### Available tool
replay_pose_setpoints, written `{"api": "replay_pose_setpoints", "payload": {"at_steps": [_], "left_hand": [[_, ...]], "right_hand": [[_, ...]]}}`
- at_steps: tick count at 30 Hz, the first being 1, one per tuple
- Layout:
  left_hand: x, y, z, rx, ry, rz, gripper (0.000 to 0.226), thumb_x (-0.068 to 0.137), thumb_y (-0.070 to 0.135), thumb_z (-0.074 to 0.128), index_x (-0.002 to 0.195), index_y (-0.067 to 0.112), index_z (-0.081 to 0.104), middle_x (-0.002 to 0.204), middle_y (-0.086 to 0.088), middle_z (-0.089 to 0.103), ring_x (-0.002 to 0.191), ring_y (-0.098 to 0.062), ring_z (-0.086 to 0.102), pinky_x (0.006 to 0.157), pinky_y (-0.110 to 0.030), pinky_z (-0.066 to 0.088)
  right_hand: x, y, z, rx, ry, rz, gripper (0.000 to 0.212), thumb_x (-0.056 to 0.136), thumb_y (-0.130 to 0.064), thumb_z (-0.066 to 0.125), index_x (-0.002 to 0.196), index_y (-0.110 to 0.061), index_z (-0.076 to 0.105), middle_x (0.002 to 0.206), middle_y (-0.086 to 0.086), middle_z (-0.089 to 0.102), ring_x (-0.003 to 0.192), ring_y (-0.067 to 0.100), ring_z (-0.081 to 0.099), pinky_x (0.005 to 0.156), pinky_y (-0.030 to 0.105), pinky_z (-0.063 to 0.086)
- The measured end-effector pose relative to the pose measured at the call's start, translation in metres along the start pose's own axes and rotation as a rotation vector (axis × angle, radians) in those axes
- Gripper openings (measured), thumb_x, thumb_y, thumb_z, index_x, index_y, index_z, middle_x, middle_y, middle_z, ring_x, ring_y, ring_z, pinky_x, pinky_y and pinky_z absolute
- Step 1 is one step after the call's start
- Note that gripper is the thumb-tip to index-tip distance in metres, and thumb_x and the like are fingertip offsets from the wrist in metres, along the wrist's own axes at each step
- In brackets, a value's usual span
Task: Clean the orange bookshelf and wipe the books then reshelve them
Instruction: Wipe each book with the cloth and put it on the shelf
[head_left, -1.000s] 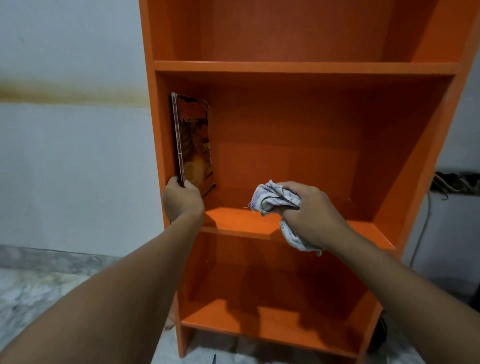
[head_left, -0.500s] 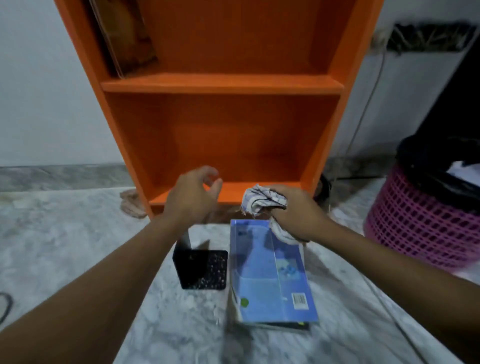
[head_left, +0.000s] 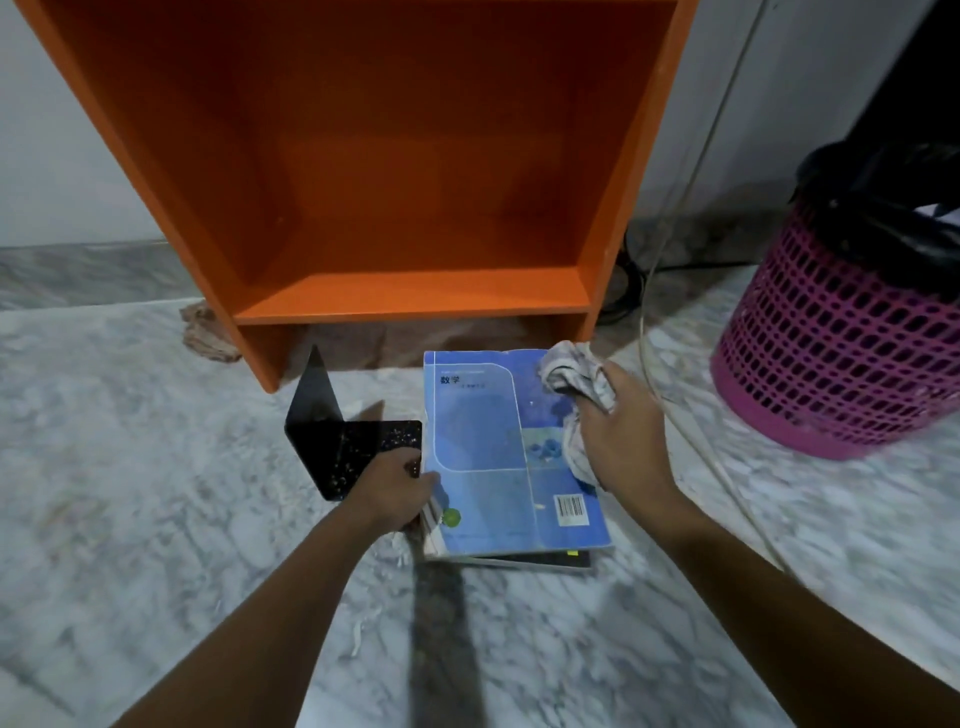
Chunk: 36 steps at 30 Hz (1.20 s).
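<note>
The orange bookshelf (head_left: 395, 296) stands against the wall, its bottom compartment bare. On the marble floor in front of it lies a blue book (head_left: 493, 457) on top of a small stack. My left hand (head_left: 395, 491) grips the left edge of that blue book near its lower corner. My right hand (head_left: 623, 441) holds a crumpled grey-white cloth (head_left: 576, 379) against the book's right side, near its top right corner.
A black metal bookend (head_left: 343, 441) stands on the floor just left of the books. A pink mesh bin (head_left: 831, 353) with a black liner sits at the right. A white cable (head_left: 691, 415) runs along the floor. A brown rag (head_left: 205, 332) lies by the shelf's left foot.
The view dropped from the middle shelf, where my left hand set a book upright, to the floor. My left hand came down onto the blue book's edge; the cloth hand moved onto its cover.
</note>
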<state>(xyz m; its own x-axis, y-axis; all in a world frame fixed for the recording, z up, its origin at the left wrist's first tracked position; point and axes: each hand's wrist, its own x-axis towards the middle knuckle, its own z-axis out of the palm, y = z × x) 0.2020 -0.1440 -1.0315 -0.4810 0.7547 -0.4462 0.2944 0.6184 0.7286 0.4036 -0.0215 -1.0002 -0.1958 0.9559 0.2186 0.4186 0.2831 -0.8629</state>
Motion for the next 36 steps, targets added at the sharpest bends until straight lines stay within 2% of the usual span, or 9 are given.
{"api": "replay_pose_setpoints", "payload": {"at_steps": [6,8,13,17,20,24,28,33,36], "left_hand": [[-0.002,0.004,-0.005,-0.251,-0.08,-0.14,0.025,0.096,-0.003,0.052,0.114,0.004,0.068,0.061,-0.01,0.061,0.033,-0.01,0.051,0.043,-0.02,0.048],[-0.003,0.004,-0.009,-0.254,-0.142,-0.171,0.025,0.097,0.002,0.053,0.114,0.011,0.07,0.073,-0.015,0.062,0.037,-0.013,0.053,0.049,-0.022,0.05],[0.002,0.004,-0.013,-0.259,-0.218,-0.193,0.025,0.095,0.013,0.062,0.117,0.022,0.069,0.089,-0.02,0.062,0.046,-0.017,0.049,0.066,-0.029,0.049],[0.004,0.008,-0.016,-0.218,-0.214,-0.207,0.024,0.093,0.015,0.065,0.115,0.024,0.07,0.088,-0.017,0.067,0.043,-0.014,0.053,0.06,-0.025,0.051],[0.006,0.013,-0.019,-0.192,-0.231,-0.229,0.022,0.093,0.016,0.065,0.113,0.025,0.07,0.09,-0.015,0.068,0.048,-0.015,0.054,0.062,-0.025,0.052],[0.01,0.013,-0.021,-0.184,-0.263,-0.269,0.019,0.092,0.017,0.067,0.11,0.023,0.071,0.088,-0.012,0.067,0.053,-0.017,0.053,0.068,-0.027,0.052],[0.012,0.01,-0.021,-0.181,-0.253,-0.271,0.021,0.091,0.018,0.068,0.11,0.024,0.072,0.086,-0.01,0.068,0.053,-0.017,0.054,0.071,-0.029,0.051],[0.013,0.01,-0.021,-0.199,-0.257,-0.267,0.027,0.091,0.017,0.068,0.116,0.026,0.07,0.088,-0.012,0.071,0.053,-0.016,0.057,0.071,-0.03,0.053],[0.013,0.012,-0.022,-0.199,-0.255,-0.26,0.025,0.091,0.017,0.068,0.114,0.025,0.071,0.086,-0.012,0.069,0.052,-0.016,0.055,0.076,-0.032,0.054]], "right_hand": [[-0.054,0.007,0.053,-0.382,-0.645,-0.519,0.074,0.072,0.01,0.054,0.133,-0.03,0.059,0.133,-0.001,0.057,0.113,0.024,0.05,0.089,0.037,0.049],[-0.049,0.02,0.063,-0.38,-0.613,-0.578,0.077,0.064,0.012,0.055,0.129,-0.027,0.063,0.13,0.001,0.061,0.111,0.028,0.052,0.088,0.037,0.047],[0.031,0.058,0.053,-0.379,-0.297,-0.228,0.074,0.069,0.016,0.051,0.128,-0.027,0.064,0.131,-0.001,0.061,0.112,0.023,0.051,0.093,0.036,0.046],[0.088,0.072,0.034,-0.179,-0.059,0.139,0.035,0.09,-0.004,0.052,0.109,-0.027,0.069,0.106,0.007,0.07,0.101,0.029,0.064,0.083,0.04,0.053],[0.093,0.05,0.039,-0.207,0.033,-0.037,0.055,0.082,0.006,0.056,0.129,-0.022,0.062,0.119,0.007,0.065,0.106,0.027,0.06,0.083,0.038,0.051],[0.057,-0.003,0.083,-0.304,-0.332,-0.344,0.068,0.08,0.008,0.057,0.137,-0.027,0.055,0.135,0.001,0.052,0.114,0.024,0.044,0.089,0.041,0.046],[0.044,-0.007,0.128,-0.548,-0.672,-0.643,0.069,0.082,0.008,0.054,0.139,-0.031,0.053,0.137,0.0,0.053,0.117,0.028,0.043,0.075,0.034,0.042],[0.113,0.023,0.132,-0.412,-0.295,-0.127,0.051,0.082,-0.001,0.05,0.126,-0.023,0.064,0.114,0.004,0.063,0.101,0.03,0.057,0.083,0.039,0.051],[0.14,0.028,0.121,-0.455,-0.252,0.076,0.03,0.085,-0.001,0.053,0.109,-0.009,0.069,0.1,0.016,0.069,0.097,0.039,0.061,0.08,0.044,0.056]]}}
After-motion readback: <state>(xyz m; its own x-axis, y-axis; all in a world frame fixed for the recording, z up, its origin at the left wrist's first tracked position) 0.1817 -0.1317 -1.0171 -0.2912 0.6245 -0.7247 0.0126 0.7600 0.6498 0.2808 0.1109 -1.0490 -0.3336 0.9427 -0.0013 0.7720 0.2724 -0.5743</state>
